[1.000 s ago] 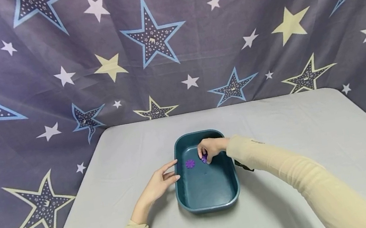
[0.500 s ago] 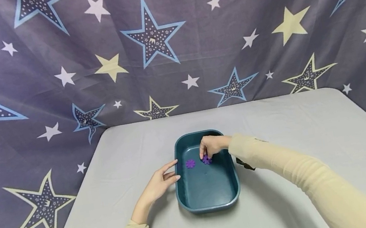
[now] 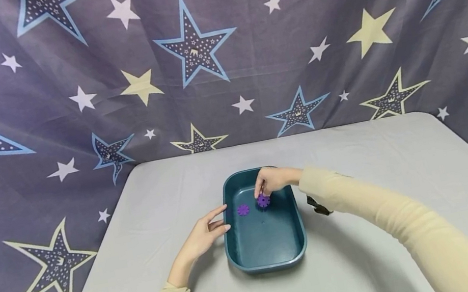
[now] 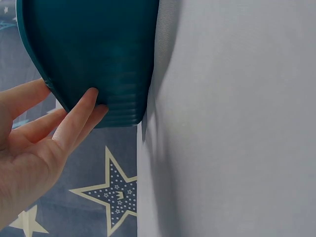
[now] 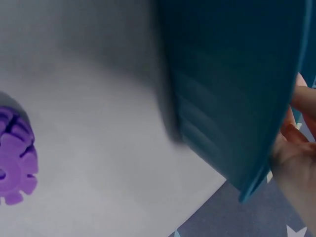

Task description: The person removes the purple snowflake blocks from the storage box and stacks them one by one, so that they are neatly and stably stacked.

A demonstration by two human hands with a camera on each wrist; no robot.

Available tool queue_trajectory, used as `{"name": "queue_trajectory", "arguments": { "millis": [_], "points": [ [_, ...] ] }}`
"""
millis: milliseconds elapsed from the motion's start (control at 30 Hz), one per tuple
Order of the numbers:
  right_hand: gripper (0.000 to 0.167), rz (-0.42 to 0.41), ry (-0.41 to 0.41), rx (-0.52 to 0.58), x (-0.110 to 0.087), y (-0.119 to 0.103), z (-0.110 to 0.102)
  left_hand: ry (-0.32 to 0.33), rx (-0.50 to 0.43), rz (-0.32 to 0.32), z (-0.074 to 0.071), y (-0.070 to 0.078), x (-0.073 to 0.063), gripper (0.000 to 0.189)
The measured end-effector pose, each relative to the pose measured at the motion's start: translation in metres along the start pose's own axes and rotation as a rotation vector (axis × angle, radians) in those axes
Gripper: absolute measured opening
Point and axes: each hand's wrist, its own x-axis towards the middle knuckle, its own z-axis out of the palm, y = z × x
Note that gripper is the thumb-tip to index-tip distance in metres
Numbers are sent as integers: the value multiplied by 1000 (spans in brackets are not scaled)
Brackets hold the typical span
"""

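A deep teal plastic tub (image 3: 266,244) stands on the table. Inside it, toward the left wall, one purple flower-shaped notched disc (image 3: 243,210) lies flat. My right hand (image 3: 272,179) reaches over the far right part of the rim and pinches a second purple disc (image 3: 264,201) by its upper edge, tilted with its face toward me. In the right wrist view the tub wall hides the fingertips and this disc. My left hand (image 3: 201,236) touches the tub's left rim and outer wall with extended fingers (image 4: 76,118).
More purple notched discs (image 5: 15,163) lie on the table to the right of the tub in the right wrist view; the head view does not show them. A pale cloth covers the table (image 3: 167,193). A star-patterned curtain (image 3: 225,90) hangs behind it.
My right hand has risen slightly and shifted right, and the disc it pinches has come up and tilted to show its face. The left hand, tub and other disc stay put.
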Motion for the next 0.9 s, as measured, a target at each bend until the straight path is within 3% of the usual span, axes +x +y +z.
{"name": "queue_trajectory", "arguments": {
  "millis": [133, 367, 900],
  "points": [
    [23, -47, 9, 24, -2, 4, -3, -4, -1, 3, 0, -1, 0, 54],
    [22, -7, 34, 124, -10, 0, -10, -3, 1, 9, 0, -2, 0, 54],
    [21, 10, 89, 242, -33, 2, -15, -2, 8, 12, 0, -2, 1, 54]
  ]
}}
